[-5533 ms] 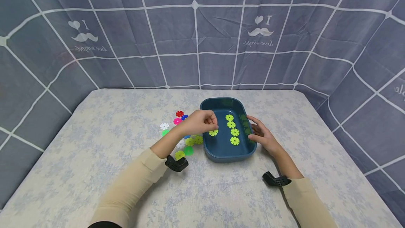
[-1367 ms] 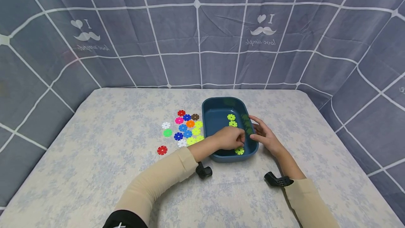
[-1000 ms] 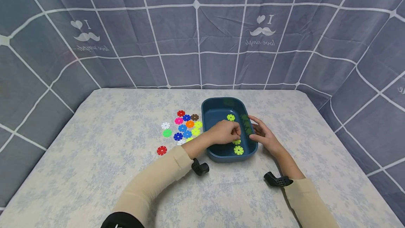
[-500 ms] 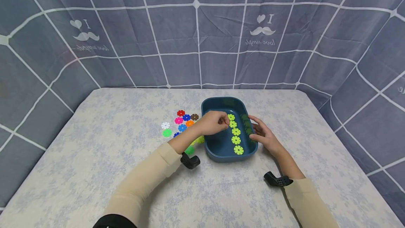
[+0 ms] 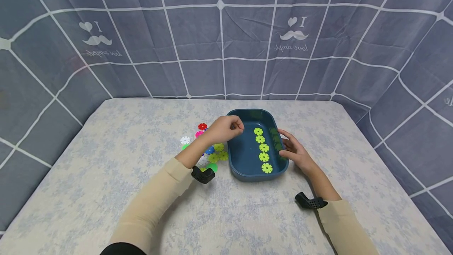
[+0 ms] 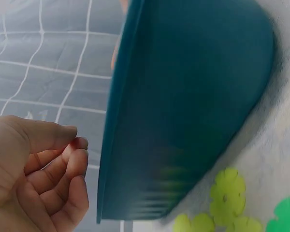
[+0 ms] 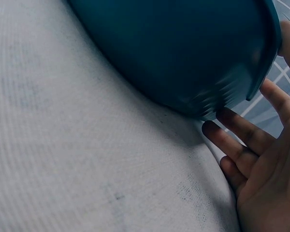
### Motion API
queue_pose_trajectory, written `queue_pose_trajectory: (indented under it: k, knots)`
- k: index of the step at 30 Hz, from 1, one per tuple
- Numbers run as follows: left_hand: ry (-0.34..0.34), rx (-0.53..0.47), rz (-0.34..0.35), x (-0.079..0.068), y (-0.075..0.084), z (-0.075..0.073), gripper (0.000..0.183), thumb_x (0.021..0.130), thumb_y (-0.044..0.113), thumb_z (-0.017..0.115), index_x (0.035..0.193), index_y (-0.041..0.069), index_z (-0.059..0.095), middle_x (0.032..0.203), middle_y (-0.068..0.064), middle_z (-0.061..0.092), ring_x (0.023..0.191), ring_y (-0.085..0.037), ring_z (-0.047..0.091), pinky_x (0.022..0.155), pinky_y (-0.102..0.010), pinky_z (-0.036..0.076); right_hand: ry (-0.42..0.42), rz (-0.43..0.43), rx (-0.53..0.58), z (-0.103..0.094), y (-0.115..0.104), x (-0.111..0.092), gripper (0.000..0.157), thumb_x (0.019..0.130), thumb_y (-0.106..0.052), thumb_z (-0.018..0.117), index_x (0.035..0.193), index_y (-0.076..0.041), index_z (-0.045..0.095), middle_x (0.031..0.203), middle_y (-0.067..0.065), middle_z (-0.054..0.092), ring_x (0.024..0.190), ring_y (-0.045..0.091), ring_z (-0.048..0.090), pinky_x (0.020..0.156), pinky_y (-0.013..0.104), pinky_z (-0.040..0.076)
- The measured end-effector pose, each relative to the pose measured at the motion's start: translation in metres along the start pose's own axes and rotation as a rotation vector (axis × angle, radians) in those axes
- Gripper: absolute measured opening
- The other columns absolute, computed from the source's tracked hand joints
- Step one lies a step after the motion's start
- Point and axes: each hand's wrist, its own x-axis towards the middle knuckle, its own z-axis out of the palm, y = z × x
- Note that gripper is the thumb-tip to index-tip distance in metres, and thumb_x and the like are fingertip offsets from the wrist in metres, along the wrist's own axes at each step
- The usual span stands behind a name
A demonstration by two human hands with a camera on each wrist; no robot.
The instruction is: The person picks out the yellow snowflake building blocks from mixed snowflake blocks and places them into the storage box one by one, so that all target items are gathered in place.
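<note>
A dark teal plastic box (image 5: 244, 164) stands on the table, with several yellow-green snowflake discs (image 5: 264, 147) lying in a row on its floor. My left hand (image 5: 223, 130) hovers over the box's left rim, thumb against the index finger and the other fingers curled. Nothing shows between its fingertips in the left wrist view. On the right side, my right hand (image 5: 296, 154) holds the box wall, its thumb at the rim and its fingers along the outer side. Left of the box lie several loose snowflake discs (image 5: 223, 156) in mixed colours, partly hidden by my left forearm.
The table (image 5: 247, 215) wears a pale blue-patterned cloth. A grey-blue curtain (image 5: 198, 38) with white grid lines hangs behind and at both sides. Among the loose discs are a red disc (image 5: 202, 126) at the back and a white disc (image 5: 185, 140) at the far left.
The yellow-green disc pinched by my left hand earlier now lies at the near end of the row. That hand has drawn back leftward to the rim; the right hand stays put.
</note>
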Motion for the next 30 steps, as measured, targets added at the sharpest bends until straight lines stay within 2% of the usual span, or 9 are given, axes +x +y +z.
queue_pose_trajectory:
  k: [5, 11, 16, 21, 30]
  knots:
    - [0.033, -0.017, -0.022, -0.007, -0.006, -0.008, 0.009, 0.097, 0.013, 0.06, 0.1, 0.006, 0.065, 0.091, -0.004, 0.063, 0.08, -0.018, 0.058, 0.071, -0.031, 0.048, 0.001, 0.003, 0.001, 0.0, 0.0, -0.001, 0.069, 0.095, 0.001, 0.054, 0.154, -0.007, 0.021, 0.144, 0.034, 0.036, 0.117, 0.014, 0.054, 0.085, 0.027, 0.05]
    - [0.058, -0.036, -0.071, -0.014, -0.014, -0.015, 0.012, 0.099, 0.015, 0.059, 0.102, 0.006, 0.064, 0.095, -0.005, 0.063, 0.078, -0.019, 0.058, 0.061, -0.032, 0.047, 0.008, 0.013, -0.008, 0.0, 0.0, -0.001, 0.069, 0.095, 0.0, 0.054, 0.155, -0.008, 0.021, 0.145, 0.033, 0.035, 0.118, 0.014, 0.052, 0.086, 0.027, 0.049]
    - [0.082, -0.027, -0.1, -0.018, -0.022, -0.019, 0.012, 0.099, 0.015, 0.059, 0.102, 0.006, 0.064, 0.096, -0.006, 0.062, 0.082, -0.021, 0.059, 0.069, -0.034, 0.049, 0.005, 0.012, -0.011, 0.0, 0.0, -0.001, 0.069, 0.095, -0.001, 0.054, 0.154, -0.008, 0.021, 0.145, 0.033, 0.035, 0.119, 0.013, 0.052, 0.086, 0.027, 0.049]
    - [0.084, -0.008, -0.146, -0.02, -0.032, -0.017, 0.01, 0.099, 0.015, 0.059, 0.099, 0.007, 0.064, 0.094, -0.006, 0.062, 0.082, -0.021, 0.059, 0.072, -0.035, 0.05, 0.002, 0.012, -0.009, 0.0, 0.0, 0.0, 0.069, 0.095, -0.001, 0.055, 0.154, -0.008, 0.021, 0.145, 0.032, 0.035, 0.119, 0.014, 0.052, 0.086, 0.027, 0.049]
    - [0.077, 0.024, -0.211, -0.018, -0.05, -0.01, 0.01, 0.098, 0.015, 0.059, 0.098, 0.006, 0.063, 0.092, -0.006, 0.063, 0.074, -0.019, 0.058, 0.067, -0.032, 0.05, 0.006, 0.021, -0.006, 0.0, -0.001, -0.001, 0.069, 0.095, -0.001, 0.055, 0.155, -0.008, 0.021, 0.145, 0.033, 0.036, 0.118, 0.012, 0.053, 0.086, 0.027, 0.049]
